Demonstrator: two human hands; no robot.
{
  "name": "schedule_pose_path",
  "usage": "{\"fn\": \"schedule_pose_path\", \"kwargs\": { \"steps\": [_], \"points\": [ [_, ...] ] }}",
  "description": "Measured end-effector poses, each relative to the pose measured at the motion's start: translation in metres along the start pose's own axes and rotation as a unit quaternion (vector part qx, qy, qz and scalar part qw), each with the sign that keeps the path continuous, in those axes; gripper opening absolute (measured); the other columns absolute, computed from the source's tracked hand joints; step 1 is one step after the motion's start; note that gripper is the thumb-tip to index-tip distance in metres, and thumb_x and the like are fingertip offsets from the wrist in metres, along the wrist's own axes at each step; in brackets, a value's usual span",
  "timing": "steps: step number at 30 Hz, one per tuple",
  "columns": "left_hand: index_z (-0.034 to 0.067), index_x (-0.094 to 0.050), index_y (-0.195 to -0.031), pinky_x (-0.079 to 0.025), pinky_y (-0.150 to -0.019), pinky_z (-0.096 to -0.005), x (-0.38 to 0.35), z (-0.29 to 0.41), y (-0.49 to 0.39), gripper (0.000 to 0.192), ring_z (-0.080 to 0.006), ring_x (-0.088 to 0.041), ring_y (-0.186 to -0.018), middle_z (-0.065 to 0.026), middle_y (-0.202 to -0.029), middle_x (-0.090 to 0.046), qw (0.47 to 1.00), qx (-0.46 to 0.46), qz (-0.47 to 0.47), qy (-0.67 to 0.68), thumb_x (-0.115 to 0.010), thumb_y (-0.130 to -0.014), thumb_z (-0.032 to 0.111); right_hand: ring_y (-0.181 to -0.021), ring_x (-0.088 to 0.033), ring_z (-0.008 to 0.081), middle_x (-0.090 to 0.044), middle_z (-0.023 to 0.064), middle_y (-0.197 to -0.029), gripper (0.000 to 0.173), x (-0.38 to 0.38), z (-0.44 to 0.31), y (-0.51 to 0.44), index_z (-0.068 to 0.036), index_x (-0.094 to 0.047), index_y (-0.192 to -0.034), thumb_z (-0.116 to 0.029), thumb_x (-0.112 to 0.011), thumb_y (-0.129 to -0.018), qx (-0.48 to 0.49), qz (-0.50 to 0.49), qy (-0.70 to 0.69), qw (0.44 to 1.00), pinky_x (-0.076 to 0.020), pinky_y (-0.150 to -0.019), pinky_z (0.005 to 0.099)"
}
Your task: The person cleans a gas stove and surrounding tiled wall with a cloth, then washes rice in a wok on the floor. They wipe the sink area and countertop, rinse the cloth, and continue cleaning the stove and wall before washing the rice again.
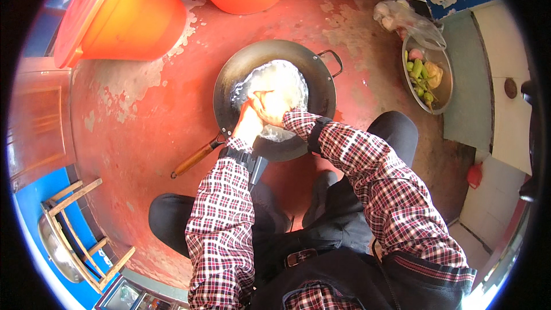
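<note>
A dark wok [310, 64] rests on the floor before me, with a wooden handle [196, 159] at the near left and a metal loop handle [340, 64] at the far right. Pale, foamy liquid [277, 73] lies in it, washed out by glare. My left hand [249, 116] and my right hand [272, 105] meet over this liquid, fingers against each other. Strong light bleaches them, so whether anything is between them cannot be made out. Black bands circle both wrists over checked sleeves.
Large orange buckets [133, 21] stand at the far left. To the right, a metal basin [447, 90] holds green vegetables [417, 71] beside a clear plastic bag [422, 30]. A wooden rack [69, 198] with a metal bowl [64, 249] is at the near left. My knees flank the wok's near side.
</note>
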State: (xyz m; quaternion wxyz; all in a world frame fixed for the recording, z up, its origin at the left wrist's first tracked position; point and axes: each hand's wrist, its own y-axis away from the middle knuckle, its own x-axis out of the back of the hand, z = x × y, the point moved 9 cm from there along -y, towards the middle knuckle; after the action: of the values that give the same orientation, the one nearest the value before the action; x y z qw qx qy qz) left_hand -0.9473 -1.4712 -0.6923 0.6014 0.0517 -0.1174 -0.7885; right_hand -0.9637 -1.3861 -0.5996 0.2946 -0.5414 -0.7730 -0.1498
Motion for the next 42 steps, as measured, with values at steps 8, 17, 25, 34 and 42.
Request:
{"fn": "schedule_pose_path", "kwargs": {
  "steps": [8, 17, 25, 34, 42],
  "points": [
    [0.010, -0.062, -0.098, -0.034, -0.045, -0.0284, -0.016, -0.026, 0.028, 0.012, -0.0106, -0.052, -0.059, -0.0020, -0.079, -0.060, 0.966, 0.251, -0.019, 0.051, -0.055, -0.098, 0.020, -0.080, -0.068, 0.0418, -0.070, 0.0225, -0.084, 0.042, -0.010, 0.045, 0.000, -0.004, -0.068, -0.089, -0.035, -0.045, -0.103, -0.065, -0.076, 0.067, 0.993, -0.0549, -0.077, 0.0496],
    [0.015, -0.054, -0.107, -0.043, -0.038, -0.0313, 0.036, -0.068, 0.062, 0.018, -0.0211, -0.060, -0.050, -0.0098, -0.079, -0.063, 0.866, 0.412, 0.256, 0.120, -0.041, -0.105, 0.027, -0.090, -0.069, 0.0442, -0.054, 0.0208, -0.132, 0.066, -0.020, 0.081, 0.030, -0.014, -0.046, -0.147, -0.048, -0.063, -0.093, -0.151, -0.237, 0.212, 0.936, -0.0567, -0.083, 0.0501],
    [0.004, -0.065, -0.113, -0.051, -0.089, -0.0517, 0.075, -0.062, 0.054, 0.029, -0.0451, -0.066, -0.102, -0.0259, -0.105, -0.070, 0.885, 0.280, 0.303, -0.218, -0.047, -0.098, 0.022, -0.138, -0.035, 0.0441, -0.028, 0.0148, -0.162, 0.083, 0.003, 0.091, 0.040, -0.027, -0.039, -0.155, -0.056, -0.068, -0.084, -0.149, -0.158, 0.439, 0.872, -0.0353, -0.103, 0.0653],
    [0.004, -0.063, -0.117, -0.051, -0.066, -0.0308, 0.055, -0.110, 0.043, 0.022, -0.0192, -0.067, -0.081, -0.0057, -0.098, -0.068, 0.893, 0.302, 0.309, 0.124, -0.057, -0.099, 0.017, -0.150, -0.023, 0.0394, -0.032, 0.0126, -0.162, 0.055, -0.058, 0.082, 0.058, -0.025, -0.061, -0.138, -0.040, -0.061, -0.085, -0.045, -0.168, 0.401, 0.899, -0.0153, -0.115, 0.0715],
    [-0.001, -0.062, -0.089, -0.052, -0.072, -0.0379, 0.049, 0.008, 0.005, 0.018, -0.0235, -0.066, -0.075, -0.0180, -0.083, -0.071, 0.960, 0.100, 0.259, -0.027, -0.061, -0.091, 0.016, -0.131, -0.046, 0.0476, -0.041, 0.0283, -0.148, 0.049, 0.010, 0.077, 0.014, -0.010, -0.061, -0.119, -0.026, -0.070, -0.074, -0.060, -0.049, 0.045, 0.996, -0.0413, -0.107, 0.0564]
  ]
}}
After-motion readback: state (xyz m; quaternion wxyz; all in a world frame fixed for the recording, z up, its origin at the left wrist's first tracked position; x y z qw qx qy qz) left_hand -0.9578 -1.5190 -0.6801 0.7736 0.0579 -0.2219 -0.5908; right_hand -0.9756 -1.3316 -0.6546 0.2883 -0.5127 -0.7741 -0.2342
